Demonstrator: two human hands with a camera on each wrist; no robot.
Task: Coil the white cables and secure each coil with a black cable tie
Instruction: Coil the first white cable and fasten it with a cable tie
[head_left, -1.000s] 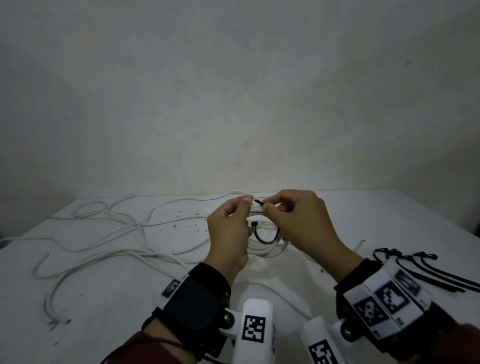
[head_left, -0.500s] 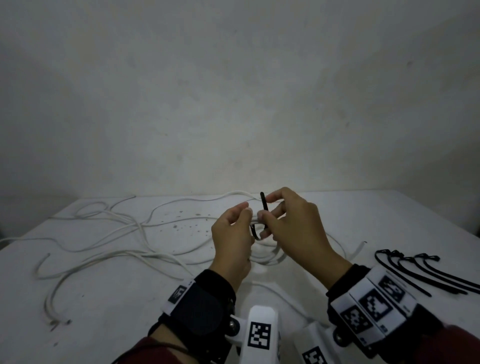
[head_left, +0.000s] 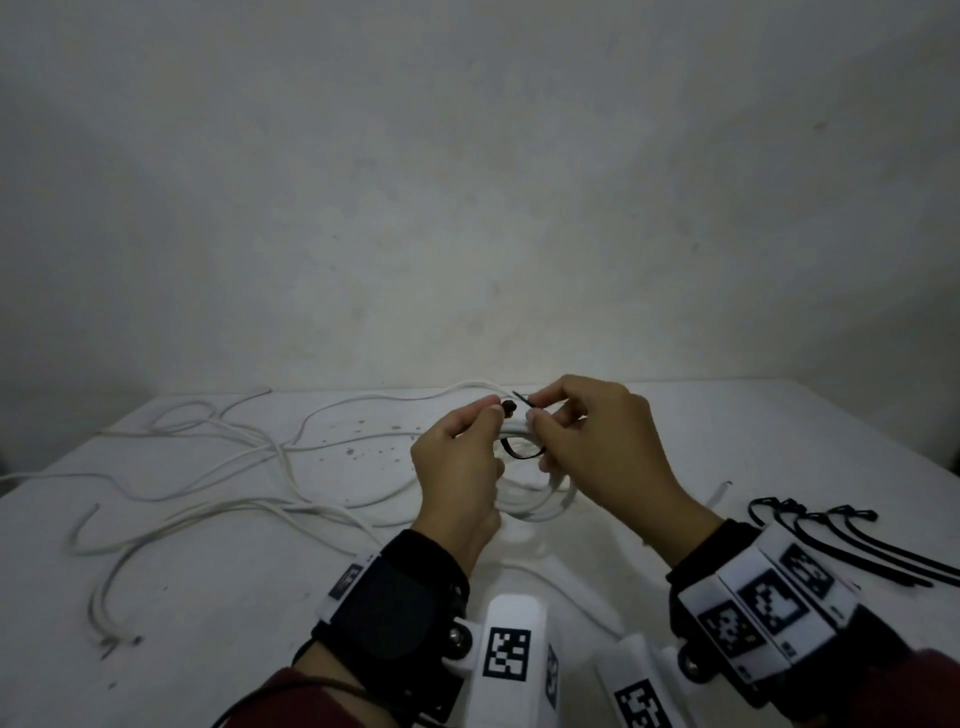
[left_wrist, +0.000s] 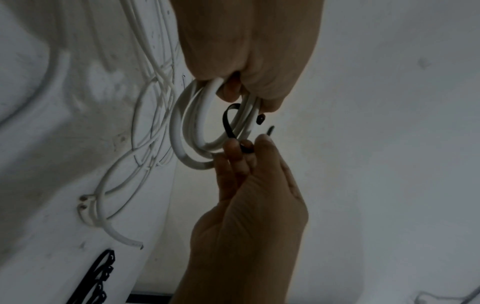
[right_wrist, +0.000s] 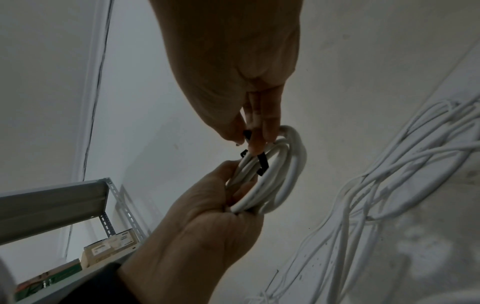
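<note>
- Coil (head_left: 535, 499) of white cable hangs above the desk (head_left: 218, 597), raised so both sides of the bundle can be reached.
- Left hand (head_left: 457, 467) is clenched round the gathered turns, pinching them together so the loops cannot spring apart; the head of the cable tie (head_left: 519, 452) sits by its fingertips, steadied there to receive the tail.
- Right hand (head_left: 597, 447) pinches the tie's strap between thumb and fingers, its free tip poking up just short of the head. The strap runs under and through the coil, already looped round the strands.
- Judged from this, the step in hand is threading the tail into the head; the tip looks not yet entered, so the tie is not locked.
- Loose white cables (head_left: 208, 467) sprawl over the desk to the left, still uncoiled.
- Spare ties (head_left: 852, 545) lie by the right wrist, within easy reach for the next coils.
- Likely slip: loosening the left-hand pinch lets the turns splay.
</note>
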